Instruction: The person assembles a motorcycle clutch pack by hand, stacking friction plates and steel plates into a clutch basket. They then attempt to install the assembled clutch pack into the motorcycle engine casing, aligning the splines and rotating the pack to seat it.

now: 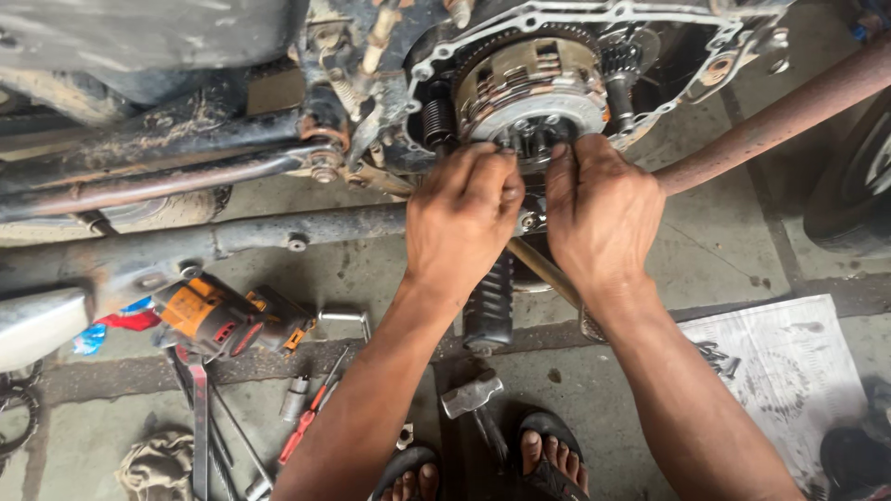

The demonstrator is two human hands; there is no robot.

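Both my hands are up on the round, ridged metal clutch pack (531, 88), seated in the open side of the motorcycle engine. It's stiff steel, oily and likely slick, heavy for its size, so I'd take it by the rim, not the greasy face. My left hand (461, 215) pinches at the lower centre of the pack, fingers curled tight; my right hand (600, 211) presses thumb and fingertips just beside it, wrists bent upward. What's pinched, I can't tell.
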